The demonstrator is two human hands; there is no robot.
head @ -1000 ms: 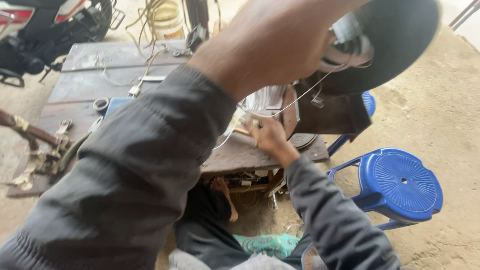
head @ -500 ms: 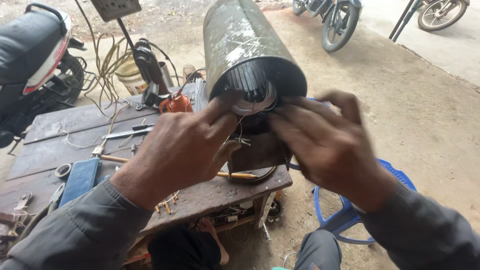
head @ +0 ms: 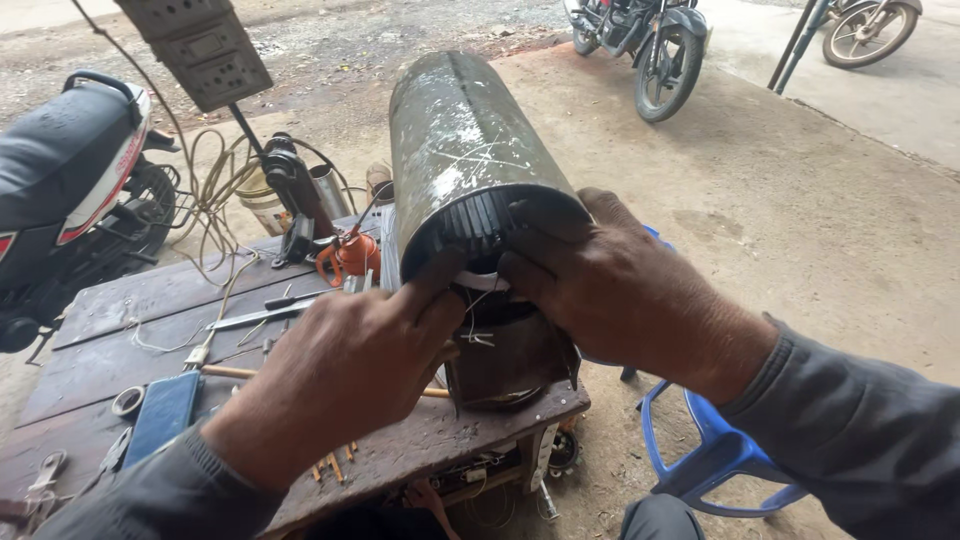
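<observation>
A long grey metal motor cylinder (head: 462,150) lies on a rusty block (head: 510,350) at the right end of a wooden workbench (head: 130,350), open end toward me. My left hand (head: 350,370) reaches in from the left, fingertips at the lower rim of the opening. My right hand (head: 610,290) rests over the right side of the rim, fingers curled into the opening. Thin white wires (head: 478,318) hang from the slotted core between both hands.
On the bench lie a blue phone (head: 165,412), a long flat metal tool (head: 255,316), an orange oil can (head: 350,255) and tangled cable (head: 215,190). A blue plastic stool (head: 715,455) stands right of the bench. Motorcycles are parked at left (head: 70,190) and behind (head: 650,40).
My view swung up from looking under the bench to the cylinder's open end. Both hands came to the rim and have since shifted slightly, fingers working at the wires.
</observation>
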